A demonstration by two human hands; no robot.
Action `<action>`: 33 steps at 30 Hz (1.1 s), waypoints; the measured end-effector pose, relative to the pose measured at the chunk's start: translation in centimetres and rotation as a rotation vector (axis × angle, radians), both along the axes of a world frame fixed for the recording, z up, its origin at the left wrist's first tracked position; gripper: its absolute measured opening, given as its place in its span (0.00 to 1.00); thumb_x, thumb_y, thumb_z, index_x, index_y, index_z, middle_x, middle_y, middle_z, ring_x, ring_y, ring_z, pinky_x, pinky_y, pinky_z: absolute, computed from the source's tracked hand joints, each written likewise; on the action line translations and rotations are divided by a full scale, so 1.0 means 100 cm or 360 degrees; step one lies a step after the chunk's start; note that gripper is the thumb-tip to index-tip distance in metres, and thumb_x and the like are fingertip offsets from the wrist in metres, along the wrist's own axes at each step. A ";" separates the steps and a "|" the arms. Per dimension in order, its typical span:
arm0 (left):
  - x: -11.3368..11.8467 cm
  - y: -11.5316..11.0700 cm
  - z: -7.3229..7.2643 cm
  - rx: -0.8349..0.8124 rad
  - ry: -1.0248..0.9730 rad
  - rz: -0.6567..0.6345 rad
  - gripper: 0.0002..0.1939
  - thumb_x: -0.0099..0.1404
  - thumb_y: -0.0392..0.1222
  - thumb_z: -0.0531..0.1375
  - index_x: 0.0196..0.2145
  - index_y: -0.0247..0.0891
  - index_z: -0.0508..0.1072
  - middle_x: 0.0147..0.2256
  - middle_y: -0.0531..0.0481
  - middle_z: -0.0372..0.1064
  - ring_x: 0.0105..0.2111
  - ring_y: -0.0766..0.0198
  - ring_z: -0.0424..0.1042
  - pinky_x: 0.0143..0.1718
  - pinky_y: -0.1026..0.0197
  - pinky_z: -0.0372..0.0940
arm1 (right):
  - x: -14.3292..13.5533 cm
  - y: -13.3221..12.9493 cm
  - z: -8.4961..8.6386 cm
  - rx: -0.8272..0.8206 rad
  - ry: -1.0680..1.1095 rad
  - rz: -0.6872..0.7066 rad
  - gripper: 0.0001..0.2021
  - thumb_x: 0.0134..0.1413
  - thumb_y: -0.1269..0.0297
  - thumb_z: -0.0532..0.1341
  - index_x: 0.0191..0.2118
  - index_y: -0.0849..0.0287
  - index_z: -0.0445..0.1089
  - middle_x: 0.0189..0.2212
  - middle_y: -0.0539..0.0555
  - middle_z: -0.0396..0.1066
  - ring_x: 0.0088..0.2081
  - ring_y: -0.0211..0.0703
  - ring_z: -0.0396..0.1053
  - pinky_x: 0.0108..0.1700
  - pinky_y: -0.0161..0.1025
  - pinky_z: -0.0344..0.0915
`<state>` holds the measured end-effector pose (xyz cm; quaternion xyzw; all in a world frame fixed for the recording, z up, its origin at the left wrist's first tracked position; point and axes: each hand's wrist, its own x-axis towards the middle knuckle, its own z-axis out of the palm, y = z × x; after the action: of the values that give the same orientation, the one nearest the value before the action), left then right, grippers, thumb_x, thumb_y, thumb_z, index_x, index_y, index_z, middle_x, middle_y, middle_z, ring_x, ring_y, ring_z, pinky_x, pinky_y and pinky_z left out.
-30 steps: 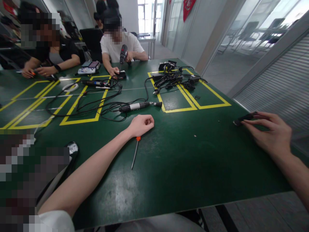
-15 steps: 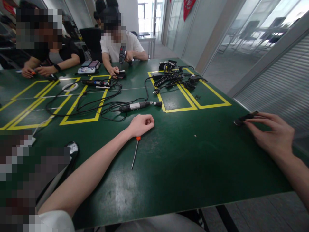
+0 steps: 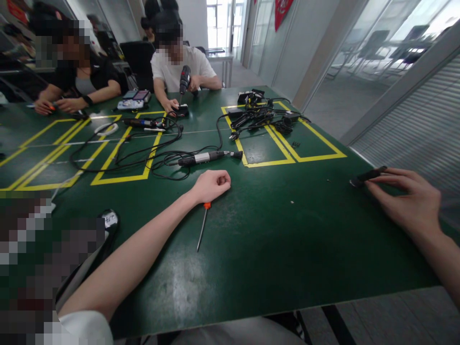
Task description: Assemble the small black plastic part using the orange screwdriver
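My left hand rests on the green table, its fingers curled closed. From under its heel comes a screwdriver, its orange collar and thin metal shaft pointing towards me. The hand hides the handle, so I cannot tell whether the fingers grip it. Out to the right, my right hand pinches a small, flat, dark piece with a greyish tip between thumb and fingers, low over the table. A corded pen-shaped power tool, grey and black, lies just beyond my left hand.
Tangled black cables and adapters lie in yellow-taped areas. Small dark bits, perhaps screws, lie nearby. Across the table one person holds a power drill over a black part; another person sits left. A glass partition borders the right.
The whole view has shifted very slightly. My right hand has tilted the dark piece a little; my left hand stays in place on the table.
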<state>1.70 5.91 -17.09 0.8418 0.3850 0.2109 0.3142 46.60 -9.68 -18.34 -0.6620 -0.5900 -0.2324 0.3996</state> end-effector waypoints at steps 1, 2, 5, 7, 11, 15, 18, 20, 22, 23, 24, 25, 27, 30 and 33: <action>0.000 0.000 0.000 -0.0001 -0.0001 0.0000 0.06 0.58 0.39 0.58 0.29 0.37 0.75 0.24 0.55 0.67 0.25 0.67 0.63 0.28 0.64 0.55 | -0.002 0.000 0.000 -0.0029 0.0122 -0.0018 0.15 0.45 0.47 0.64 0.27 0.55 0.73 0.36 0.61 0.79 0.37 0.59 0.79 0.41 0.60 0.77; 0.000 0.000 0.000 -0.0002 -0.0003 -0.0002 0.06 0.58 0.39 0.58 0.29 0.37 0.75 0.24 0.55 0.67 0.25 0.67 0.63 0.28 0.64 0.55 | -0.004 0.000 0.001 -0.0042 0.0262 -0.0032 0.16 0.42 0.47 0.65 0.27 0.55 0.72 0.37 0.61 0.79 0.37 0.59 0.79 0.42 0.61 0.78; 0.000 0.001 -0.001 0.0004 -0.0005 -0.0009 0.06 0.58 0.39 0.58 0.29 0.37 0.75 0.24 0.55 0.67 0.25 0.67 0.63 0.28 0.64 0.55 | -0.012 0.002 0.002 0.0005 0.0686 -0.0057 0.20 0.31 0.46 0.69 0.28 0.54 0.69 0.36 0.59 0.78 0.38 0.59 0.79 0.45 0.64 0.78; 0.000 0.001 -0.001 0.0009 -0.0004 -0.0010 0.06 0.58 0.39 0.58 0.29 0.37 0.75 0.24 0.55 0.67 0.25 0.67 0.63 0.28 0.64 0.55 | -0.017 0.003 0.005 0.0039 0.0889 -0.0065 0.24 0.25 0.44 0.72 0.28 0.54 0.67 0.35 0.57 0.77 0.39 0.59 0.79 0.46 0.66 0.77; 0.000 0.000 0.000 0.0007 -0.0006 -0.0005 0.07 0.59 0.39 0.57 0.29 0.37 0.75 0.23 0.55 0.66 0.25 0.67 0.63 0.28 0.65 0.55 | -0.021 0.004 0.011 0.0021 0.1099 -0.0054 0.32 0.14 0.46 0.77 0.30 0.52 0.65 0.33 0.54 0.75 0.38 0.58 0.78 0.45 0.66 0.77; 0.000 0.000 0.000 0.0008 -0.0015 -0.0006 0.06 0.59 0.39 0.58 0.29 0.37 0.75 0.23 0.55 0.66 0.25 0.67 0.63 0.28 0.65 0.55 | -0.021 0.007 0.013 0.0027 0.1153 -0.0047 0.35 0.12 0.47 0.78 0.31 0.51 0.62 0.31 0.52 0.75 0.35 0.54 0.78 0.45 0.63 0.77; 0.000 0.000 0.000 0.0001 -0.0013 -0.0001 0.06 0.59 0.39 0.58 0.29 0.37 0.75 0.23 0.55 0.66 0.25 0.67 0.63 0.28 0.65 0.55 | -0.022 0.012 0.014 0.0032 0.1133 -0.0150 0.33 0.15 0.46 0.78 0.30 0.52 0.63 0.29 0.53 0.74 0.34 0.55 0.77 0.43 0.61 0.77; 0.000 0.000 0.000 -0.0007 -0.0005 0.0003 0.06 0.59 0.39 0.58 0.29 0.37 0.75 0.23 0.55 0.66 0.25 0.68 0.63 0.28 0.65 0.55 | -0.024 0.014 0.015 0.0029 0.1141 -0.0197 0.32 0.16 0.46 0.77 0.30 0.52 0.63 0.29 0.53 0.74 0.34 0.55 0.77 0.43 0.61 0.77; 0.000 0.000 0.001 -0.0008 0.0008 0.0003 0.06 0.59 0.38 0.58 0.28 0.37 0.75 0.23 0.56 0.66 0.25 0.68 0.63 0.28 0.65 0.55 | -0.025 0.015 0.015 0.0046 0.1189 -0.0175 0.31 0.17 0.47 0.77 0.30 0.52 0.64 0.29 0.53 0.75 0.35 0.55 0.77 0.46 0.62 0.76; 0.000 0.000 0.001 -0.0008 0.0011 0.0005 0.06 0.59 0.38 0.58 0.28 0.37 0.75 0.23 0.56 0.66 0.25 0.68 0.63 0.28 0.65 0.55 | -0.026 0.015 0.015 0.0057 0.1213 -0.0151 0.30 0.17 0.48 0.77 0.30 0.52 0.64 0.29 0.53 0.76 0.36 0.55 0.77 0.47 0.62 0.76; 0.000 0.000 0.001 -0.0008 0.0012 0.0006 0.06 0.59 0.38 0.58 0.28 0.37 0.75 0.23 0.56 0.66 0.25 0.68 0.63 0.28 0.65 0.55 | -0.026 0.015 0.014 0.0066 0.1230 -0.0133 0.29 0.18 0.49 0.76 0.31 0.52 0.65 0.29 0.53 0.76 0.37 0.56 0.78 0.48 0.63 0.75; 0.000 0.000 0.001 -0.0010 0.0011 0.0007 0.06 0.59 0.38 0.58 0.28 0.37 0.75 0.23 0.56 0.66 0.25 0.68 0.63 0.28 0.65 0.55 | -0.027 0.014 0.014 0.0066 0.1241 -0.0123 0.28 0.18 0.50 0.75 0.31 0.52 0.66 0.30 0.53 0.76 0.37 0.56 0.78 0.49 0.63 0.75; 0.001 -0.001 0.002 -0.0014 0.0005 0.0005 0.06 0.59 0.38 0.58 0.28 0.37 0.75 0.23 0.56 0.66 0.24 0.68 0.63 0.28 0.65 0.55 | -0.027 0.013 0.013 0.0053 0.1248 -0.0126 0.27 0.20 0.52 0.74 0.32 0.52 0.67 0.29 0.53 0.76 0.38 0.56 0.78 0.50 0.63 0.75; 0.000 -0.001 0.002 -0.0016 0.0008 0.0005 0.06 0.59 0.38 0.58 0.29 0.37 0.75 0.23 0.56 0.66 0.24 0.68 0.62 0.28 0.65 0.55 | -0.029 0.015 0.012 0.0047 0.1241 -0.0128 0.26 0.22 0.51 0.74 0.32 0.53 0.68 0.30 0.54 0.76 0.38 0.56 0.78 0.50 0.62 0.74; 0.000 -0.001 0.003 -0.0015 0.0025 0.0019 0.06 0.59 0.39 0.58 0.29 0.37 0.75 0.23 0.56 0.66 0.25 0.68 0.62 0.28 0.64 0.55 | -0.030 0.017 0.012 0.0072 0.1263 -0.0124 0.26 0.21 0.49 0.74 0.31 0.52 0.69 0.30 0.55 0.77 0.39 0.58 0.78 0.51 0.63 0.73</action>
<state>1.72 5.83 -16.84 0.8396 0.3934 0.2044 0.3140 43.60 -7.97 -17.19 -0.7133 -0.3589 0.0135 0.6018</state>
